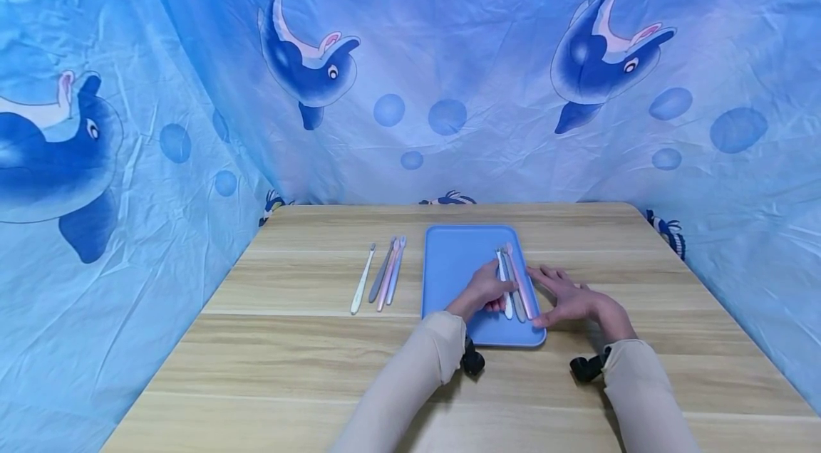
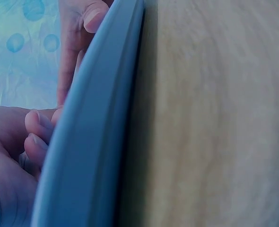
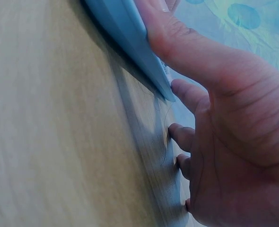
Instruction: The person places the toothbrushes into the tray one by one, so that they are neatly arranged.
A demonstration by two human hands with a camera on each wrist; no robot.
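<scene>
A blue tray [image 1: 449, 246] lies on the table. In its right half a white toothbrush [image 1: 507, 307], a grey toothbrush [image 1: 519, 307] and a pink toothbrush [image 1: 522, 283] lie side by side, lengthwise. My left hand [image 1: 484, 288] reaches over the tray and grips the white toothbrush, its thumb crossing the group; the left wrist view shows curled fingers [image 2: 35, 150] behind the rim. At the tray's right edge is my right hand [image 1: 574, 298], spread, its thumb at the rim beside the pink toothbrush. Its fingers stretch past the tray wall in the right wrist view.
Left of the tray, on the wooden table [image 1: 288, 360], lie a white toothbrush [image 1: 363, 282], a grey toothbrush [image 1: 380, 278], a pink toothbrush [image 1: 388, 282] and a lilac toothbrush [image 1: 397, 273]. A blue dolphin-print curtain [image 1: 410, 61] hangs behind the table and along its sides.
</scene>
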